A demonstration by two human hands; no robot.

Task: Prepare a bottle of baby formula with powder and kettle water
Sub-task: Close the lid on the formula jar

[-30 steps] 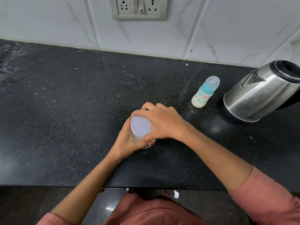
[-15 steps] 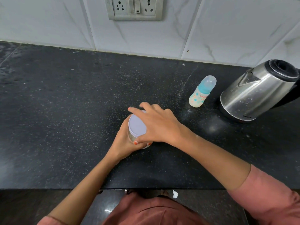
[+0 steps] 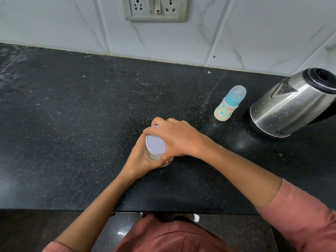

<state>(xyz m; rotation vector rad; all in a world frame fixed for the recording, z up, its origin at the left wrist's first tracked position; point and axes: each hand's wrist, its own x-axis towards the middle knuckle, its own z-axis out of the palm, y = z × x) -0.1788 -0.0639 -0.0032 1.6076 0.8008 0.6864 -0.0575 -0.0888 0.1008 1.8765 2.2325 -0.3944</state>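
Looked down through the head camera onto a black speckled counter (image 3: 72,124). Held a clear jar (image 3: 151,155) upright on it, near the middle and somewhat toward the front edge.

Wrapped the left hand (image 3: 140,161) round the jar's body from the near left side, with fingers curled tight against the wall and pale contents showing through the glass between hand and lid. Clamped the right hand (image 3: 177,139) down from above and from the right over the pale lilac lid (image 3: 155,144), with fingers curled over the far rim and the thumb pressed at the near edge. Saw the lid on the jar, with most of its flat top in view. Could not tell whether it sat tight or loose.

Saw the baby bottle (image 3: 229,104) standing upright farther back and to the right, well apart from the jar and touched by neither hand, with a clear cap over a teal collar and a pale printed body. Found a steel kettle (image 3: 291,108) with a black top rim near the bottle on its right, apart from it, spout turned toward it and handle cut off by the frame edge.

Noted a white marbled tile wall (image 3: 254,33) behind the counter, with a socket plate (image 3: 154,8) on it. Noted dusty pink sleeves (image 3: 305,215) on both arms, with the forearms bare.
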